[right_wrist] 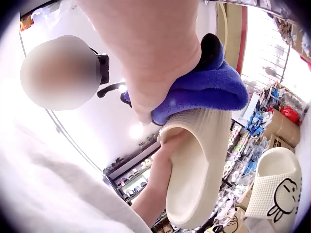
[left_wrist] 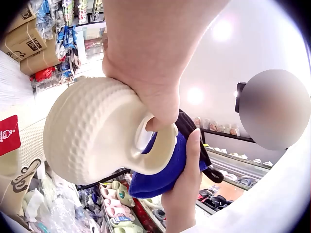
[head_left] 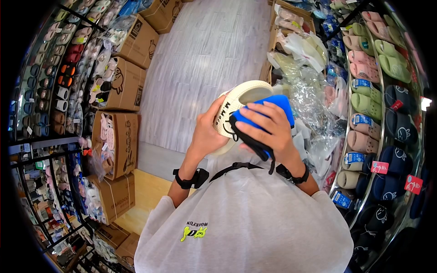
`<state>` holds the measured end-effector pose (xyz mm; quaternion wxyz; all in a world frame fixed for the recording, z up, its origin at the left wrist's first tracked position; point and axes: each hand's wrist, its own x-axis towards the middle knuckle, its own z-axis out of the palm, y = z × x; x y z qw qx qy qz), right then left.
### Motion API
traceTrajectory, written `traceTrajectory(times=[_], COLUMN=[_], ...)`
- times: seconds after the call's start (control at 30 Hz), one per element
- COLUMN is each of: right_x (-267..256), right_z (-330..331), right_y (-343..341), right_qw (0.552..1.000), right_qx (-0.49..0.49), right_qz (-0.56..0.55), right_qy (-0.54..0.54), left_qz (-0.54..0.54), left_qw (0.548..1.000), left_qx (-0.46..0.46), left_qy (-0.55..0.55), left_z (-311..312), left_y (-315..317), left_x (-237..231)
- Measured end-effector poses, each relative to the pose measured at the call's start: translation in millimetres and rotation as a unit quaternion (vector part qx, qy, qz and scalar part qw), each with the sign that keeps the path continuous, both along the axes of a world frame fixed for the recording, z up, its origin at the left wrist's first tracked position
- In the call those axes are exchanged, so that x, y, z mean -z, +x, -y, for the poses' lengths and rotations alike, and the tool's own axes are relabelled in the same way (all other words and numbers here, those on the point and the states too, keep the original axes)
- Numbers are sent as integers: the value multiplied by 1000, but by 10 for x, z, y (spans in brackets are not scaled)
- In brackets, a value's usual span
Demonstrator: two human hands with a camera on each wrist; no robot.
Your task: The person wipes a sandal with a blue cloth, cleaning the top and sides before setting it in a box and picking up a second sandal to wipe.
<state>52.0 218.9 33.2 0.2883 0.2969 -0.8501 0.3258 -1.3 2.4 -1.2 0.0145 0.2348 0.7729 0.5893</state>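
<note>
A cream slipper (head_left: 235,98) with black lettering on its side is up in front of the chest. My left hand (head_left: 205,132) grips it along its left side; in the right wrist view, left fingers reach inside the slipper (right_wrist: 189,182). My right hand (head_left: 268,125) holds a blue plush cloth (head_left: 283,108) with a black backing and cord, against the slipper's right side. In the left wrist view, the thumb lies along the blue cloth (left_wrist: 160,174), beside the slipper's opening. The right palm is hidden.
Cartons (head_left: 116,143) of bagged footwear line the left, before a rack of shoes. Plastic-wrapped footwear (head_left: 302,59) piles up on the right, beside shelves of slippers (head_left: 364,102). Another cream slipper (right_wrist: 274,194) with a rabbit drawing shows in the right wrist view. Grey floor (head_left: 195,59) runs between.
</note>
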Motion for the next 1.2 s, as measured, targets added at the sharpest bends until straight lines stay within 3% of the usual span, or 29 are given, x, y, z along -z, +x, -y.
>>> traceTrajectory(times=[0.13, 0.27, 0.47, 0.67, 0.87, 1.07, 1.2], right_x=[-12, 27, 14, 20, 44, 27, 41], right_z=[20, 74, 8, 36, -7, 86, -4], right_y=[12, 64, 6, 36, -44, 62, -46], right_qw=[999, 1000, 999, 1000, 998, 999, 998], right_qx=[27, -3, 32, -11, 48, -26, 30], right_qz=[3, -13, 16, -12, -7, -17, 16], right_qy=[-23, 21, -29, 14, -47, 25, -54], left_qz=[-11, -2, -16, -9, -1, 20, 10], left_qw=[1000, 1000, 1000, 1000, 1000, 1000, 999], left_qx=[-5, -7, -8, -16, -5, -3, -14], left_qy=[-9, 1, -19, -1, -10, 2, -29], left_z=[24, 45, 46, 63, 75, 104, 91], left_y=[14, 10, 16, 7, 25, 14, 47], left_x=[29, 72, -5, 47, -26, 21, -24])
